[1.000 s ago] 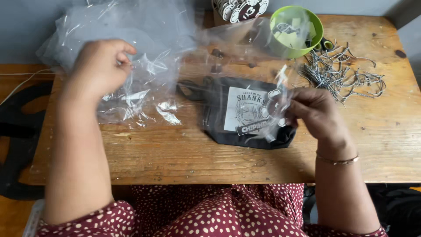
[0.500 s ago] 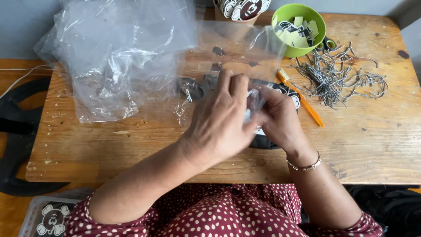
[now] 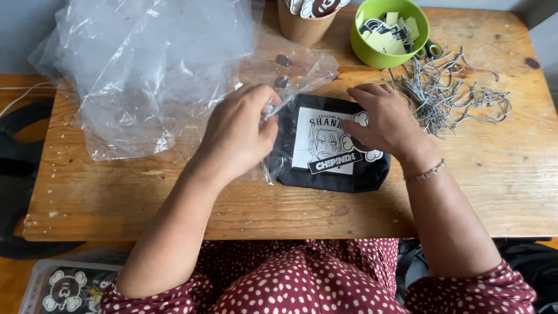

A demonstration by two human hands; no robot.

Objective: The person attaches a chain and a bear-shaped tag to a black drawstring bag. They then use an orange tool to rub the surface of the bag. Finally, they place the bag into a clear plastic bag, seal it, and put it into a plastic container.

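Observation:
A folded black cloth item with a white printed picture (image 3: 328, 148) lies on the wooden table (image 3: 505, 186) in front of me. My left hand (image 3: 238, 134) pinches the edge of a clear plastic bag (image 3: 302, 72) at the cloth's left side. My right hand (image 3: 383, 122) rests flat on the cloth's upper right, fingers spread over a round printed sticker (image 3: 356, 142). The bag's mouth lies over the cloth's left edge; how far the cloth sits inside it is unclear.
A pile of clear plastic bags (image 3: 151, 64) covers the table's back left. A green bowl of paper tags (image 3: 389, 29) and a brown cup (image 3: 305, 20) stand at the back. Several metal ball chains (image 3: 447, 96) lie at the right. A tray (image 3: 64, 285) sits below left.
My left hand came from the plastic pile to the cloth with a clear bag. My right hand has flattened onto the cloth, which now lies spread on the table.

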